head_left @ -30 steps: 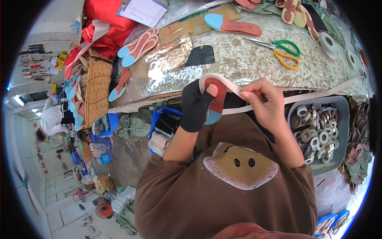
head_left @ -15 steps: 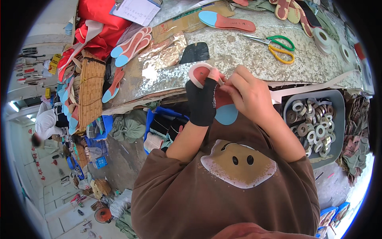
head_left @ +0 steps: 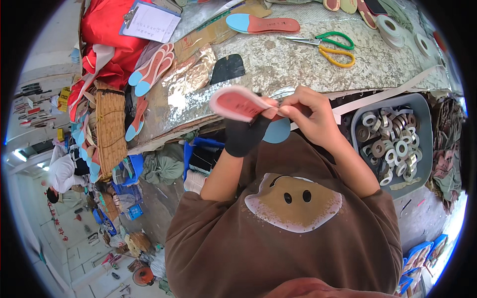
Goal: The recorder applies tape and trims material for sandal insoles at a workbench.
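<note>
My left hand (head_left: 243,135), in a black fingerless glove, grips a red insole (head_left: 239,105) with a blue heel and a pale band along its rim. The toe end points left and is slightly blurred; the blue heel hangs below my fingers. My right hand (head_left: 314,115) is bare, its thumb and forefinger pinched together at the insole's edge beside the left fingertips. Whatever lies between those fingertips is mostly hidden, but a white tape (head_left: 390,94) runs from the right side of the bench to behind my right hand.
Green-and-yellow-handled scissors (head_left: 325,47), another insole (head_left: 266,24) and a black patch (head_left: 227,68) lie on the worn bench (head_left: 288,64). A grey bin (head_left: 427,144) of tape rolls stands at right. Stacked insoles (head_left: 153,69), a clipboard (head_left: 151,22) and a wicker basket (head_left: 110,129) are left.
The insole's toe end has swung from pointing up to pointing left, showing more of its red face. My left hand has turned with it; my right hand stays pinched at the edge.
</note>
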Motion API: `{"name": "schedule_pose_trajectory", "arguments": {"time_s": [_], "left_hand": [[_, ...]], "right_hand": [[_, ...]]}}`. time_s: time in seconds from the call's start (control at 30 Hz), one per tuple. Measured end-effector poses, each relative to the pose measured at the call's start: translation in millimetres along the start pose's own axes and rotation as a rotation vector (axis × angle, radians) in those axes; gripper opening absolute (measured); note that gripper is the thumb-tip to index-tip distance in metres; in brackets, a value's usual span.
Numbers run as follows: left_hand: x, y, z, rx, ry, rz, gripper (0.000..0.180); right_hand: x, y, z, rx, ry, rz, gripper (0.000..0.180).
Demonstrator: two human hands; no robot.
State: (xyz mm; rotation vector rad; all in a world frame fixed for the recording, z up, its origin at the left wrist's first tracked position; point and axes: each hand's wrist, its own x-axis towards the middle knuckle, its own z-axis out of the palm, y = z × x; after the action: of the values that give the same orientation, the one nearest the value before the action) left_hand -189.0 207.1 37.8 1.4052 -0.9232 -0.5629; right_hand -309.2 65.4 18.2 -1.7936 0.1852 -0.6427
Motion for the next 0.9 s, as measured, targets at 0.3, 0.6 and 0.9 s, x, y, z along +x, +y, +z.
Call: {"name": "schedule_pose_trajectory", "arguments": {"time_s": [0.3, 0.6, 0.9], "left_hand": [[-8, 4, 23, -0.038, 0.444, 0.093, 0.023], [16, -1, 1, -0.164, -0.366, -0.108, 0.063], [-10, 37, -69, -0.234, -0.359, -0.334, 0.069]], "right_hand": [[-4, -13, 4, -0.002, 0.213, -0.118, 0.008], [-11, 1, -9, 0.055, 0.109, -0.112, 0.014], [-46, 39, -107, -0.673, -0.165, 0.009, 0.022]]}}
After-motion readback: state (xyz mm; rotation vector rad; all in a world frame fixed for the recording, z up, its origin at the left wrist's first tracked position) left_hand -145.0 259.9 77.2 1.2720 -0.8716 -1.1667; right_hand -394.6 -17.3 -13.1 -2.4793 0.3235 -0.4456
